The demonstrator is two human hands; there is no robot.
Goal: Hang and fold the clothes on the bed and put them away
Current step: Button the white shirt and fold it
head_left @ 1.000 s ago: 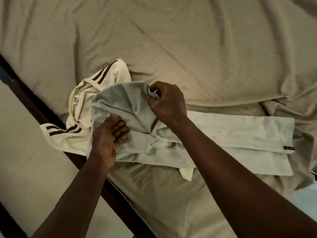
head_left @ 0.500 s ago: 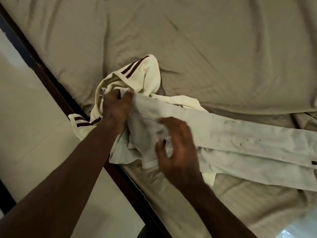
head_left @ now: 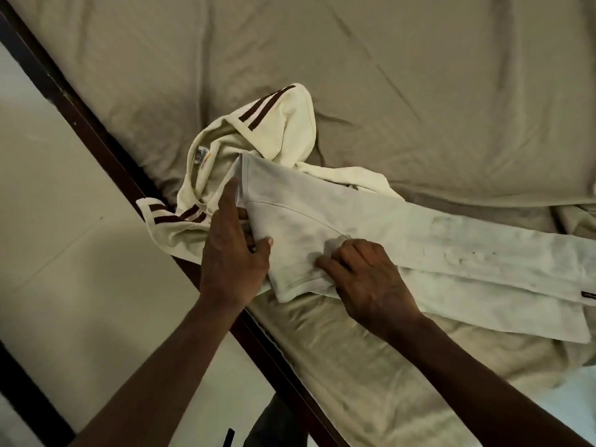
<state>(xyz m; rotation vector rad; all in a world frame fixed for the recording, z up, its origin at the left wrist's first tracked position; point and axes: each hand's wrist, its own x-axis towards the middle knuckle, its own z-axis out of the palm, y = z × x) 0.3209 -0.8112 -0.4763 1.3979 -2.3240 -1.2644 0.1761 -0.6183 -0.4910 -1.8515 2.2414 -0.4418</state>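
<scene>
Pale grey-white trousers (head_left: 419, 250) lie lengthwise on the bed, legs stretched to the right, with dark smudges on the cloth. My left hand (head_left: 232, 250) pinches the waist end of the trousers between thumb and fingers at its left edge. My right hand (head_left: 367, 279) presses on the seat of the trousers, fingers curled into a fold of the cloth. A cream shirt with dark brown stripes (head_left: 258, 137) lies crumpled partly under the waist end, its neck label showing.
The bed is covered by a wrinkled beige sheet (head_left: 419, 75). A dark wooden bed frame edge (head_left: 96, 130) runs diagonally from upper left to lower middle. Pale floor (head_left: 80, 269) lies to its left. A small black tag (head_left: 587, 295) marks one trouser hem.
The bunched waist end of the trousers has been laid flat. My left hand shifted down to the waist's left edge and my right hand slid right onto the seat.
</scene>
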